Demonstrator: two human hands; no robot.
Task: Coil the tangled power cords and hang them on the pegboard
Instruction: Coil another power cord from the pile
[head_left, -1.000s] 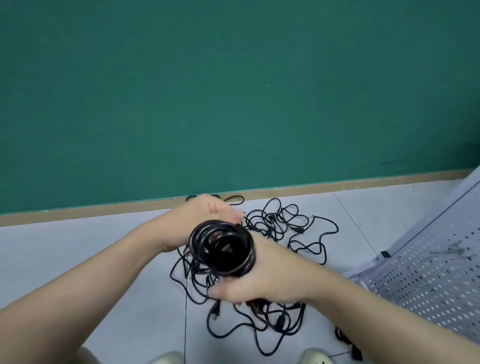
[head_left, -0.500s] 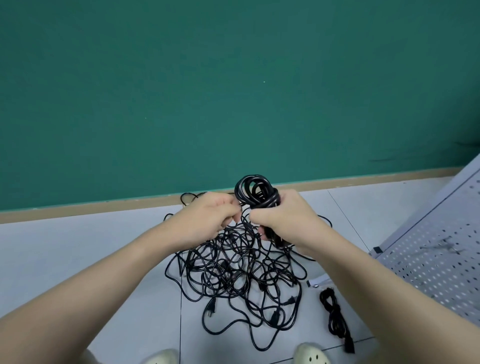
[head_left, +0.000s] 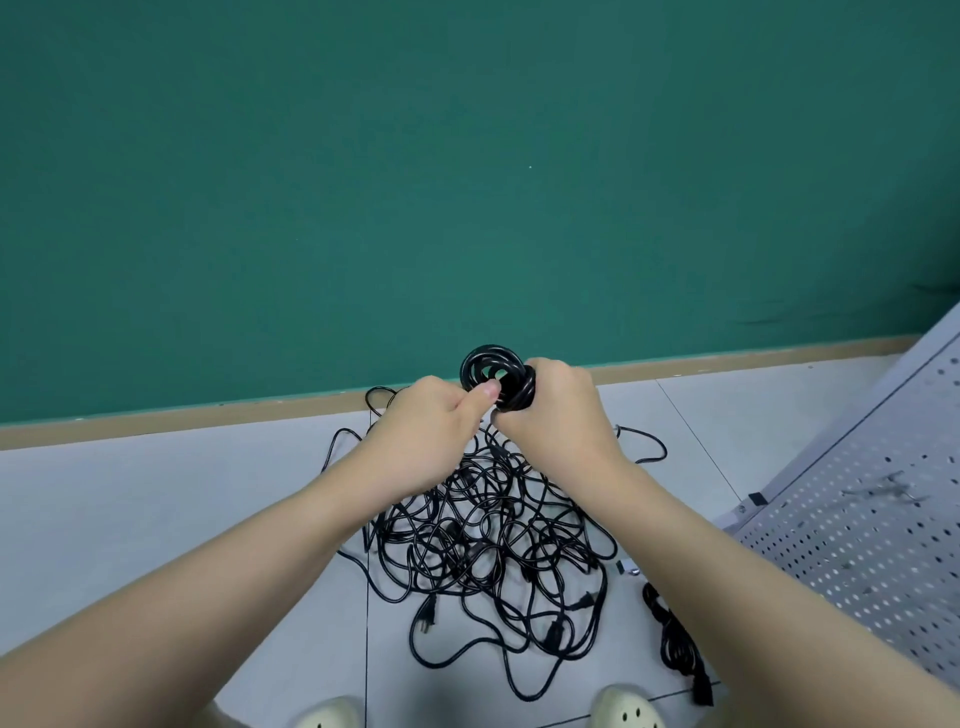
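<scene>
A green wall (head_left: 467, 182) meets pale floor tiles (head_left: 156, 509) above a tan baseboard (head_left: 182, 422).

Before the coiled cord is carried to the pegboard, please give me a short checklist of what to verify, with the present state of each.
1. Right hand grips the coiled black power cord: ok.
2. Left hand pinches the coil: ok.
3. Coil is tidy and round: ok.
4. Coil is free from the tangled pile of black cords on the floor: cannot tell, the hands hide its underside.
5. Perforated white metal pegboard has a metal hook: ok.
6. Hook is bare: ok.
</scene>
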